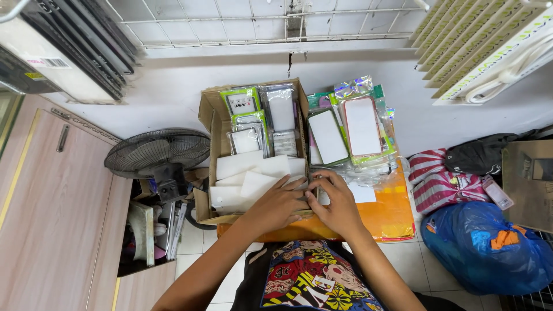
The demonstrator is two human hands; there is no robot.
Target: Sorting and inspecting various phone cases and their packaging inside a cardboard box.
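Note:
My left hand [277, 204] and my right hand [340, 204] meet at the near right corner of an open cardboard box [205, 112]. Between their fingers is a small clear-wrapped packet [311, 189]; how firmly either hand grips it is hard to make out. Inside the box stand several packaged phone cases [253, 118] at the far end and flat white cards [247, 173] at the near end. To the right of the box, upright packaged cases [351, 126] lean against the wall on an orange sheet [391, 216].
A black fan [156, 152] lies at the left by a wooden cabinet [52, 207]. At the right sit a blue plastic bag [487, 245], a striped red-and-white bag [440, 181] and a black bag [478, 152]. A wire rack [259, 23] hangs on the wall above.

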